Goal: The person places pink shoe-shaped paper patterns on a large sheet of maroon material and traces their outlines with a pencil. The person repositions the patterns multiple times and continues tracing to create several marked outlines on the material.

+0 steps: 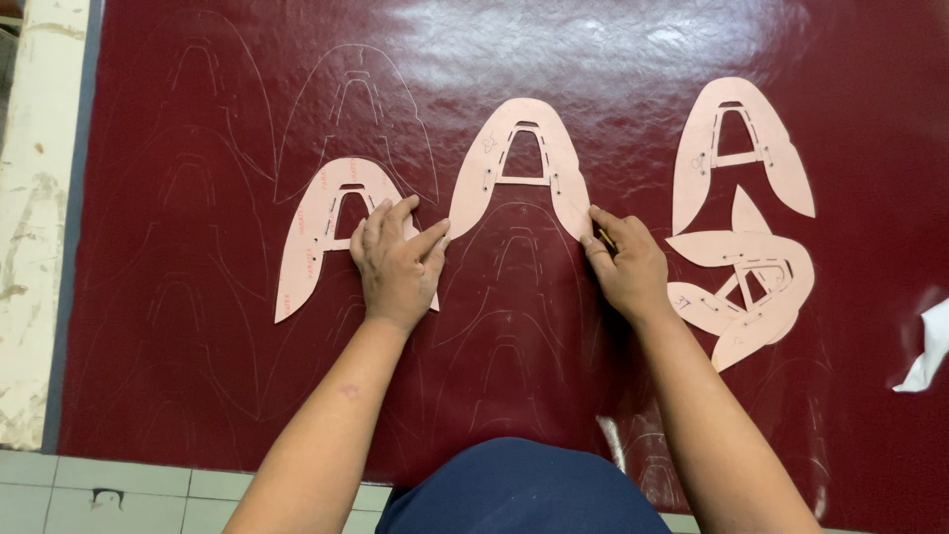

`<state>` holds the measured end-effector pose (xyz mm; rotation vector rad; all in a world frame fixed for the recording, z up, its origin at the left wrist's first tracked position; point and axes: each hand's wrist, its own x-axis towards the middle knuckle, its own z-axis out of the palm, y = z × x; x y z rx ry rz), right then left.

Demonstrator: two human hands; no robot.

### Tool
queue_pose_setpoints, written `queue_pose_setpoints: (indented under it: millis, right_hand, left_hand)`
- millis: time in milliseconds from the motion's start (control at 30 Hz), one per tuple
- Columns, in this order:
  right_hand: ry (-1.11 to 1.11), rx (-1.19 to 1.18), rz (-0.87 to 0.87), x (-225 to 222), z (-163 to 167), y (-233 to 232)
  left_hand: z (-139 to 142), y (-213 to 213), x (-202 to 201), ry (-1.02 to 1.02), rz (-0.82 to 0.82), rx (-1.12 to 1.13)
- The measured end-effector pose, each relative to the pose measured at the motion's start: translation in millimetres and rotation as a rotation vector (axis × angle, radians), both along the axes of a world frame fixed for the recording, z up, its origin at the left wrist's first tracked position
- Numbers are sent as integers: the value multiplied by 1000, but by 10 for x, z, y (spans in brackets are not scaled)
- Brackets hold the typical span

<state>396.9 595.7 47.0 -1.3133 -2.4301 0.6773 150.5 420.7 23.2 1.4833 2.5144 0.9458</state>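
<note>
Tracing step in hand: our left hand (395, 262) lay flat, fingers spread, pinning the middle template (521, 168) by its left leg on the maroon sheet (613, 49); our right hand (625, 265) pinched a pen (605, 237) at its right leg. Next stroke needed the template held still. Floor tiles (119, 489) showed below.

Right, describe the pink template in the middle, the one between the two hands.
The middle template is a flat, pale pink piece, apparently card, shaped like an arch with two splayed legs and a cut-out window crossed by a bar. Small slots and faint pen marks dot it. It lies flat on the dark red sheet, arch pointing away. The left hand has fingertips at its left leg; the right hand, gripping a thin pen-like tool, meets its right leg.
</note>
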Motion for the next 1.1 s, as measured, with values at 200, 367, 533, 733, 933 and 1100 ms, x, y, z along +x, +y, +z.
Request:
queue_pose_setpoints:
  millis: [200, 367, 533, 733, 933, 1100]
  right_hand:
    - [55, 28, 29, 18, -12, 1]
    - [56, 6, 23, 24, -4, -9]
    - [58, 9, 25, 20, 9, -11]
    - [52, 1, 26, 24, 26, -15]
    - [62, 9, 27, 28, 6, -15]
    - [66, 14, 27, 26, -1, -13]
  left_hand:
    - [13, -5, -4, 0, -7, -7]
    - [7, -9, -1, 12, -6, 2]
    - [-3, -5, 6, 25, -3, 17]
    - [0, -1, 10, 18, -1, -16]
    - [-6, -5, 3, 25, -1, -2]
    - [11, -7, 9, 30, -5, 6]
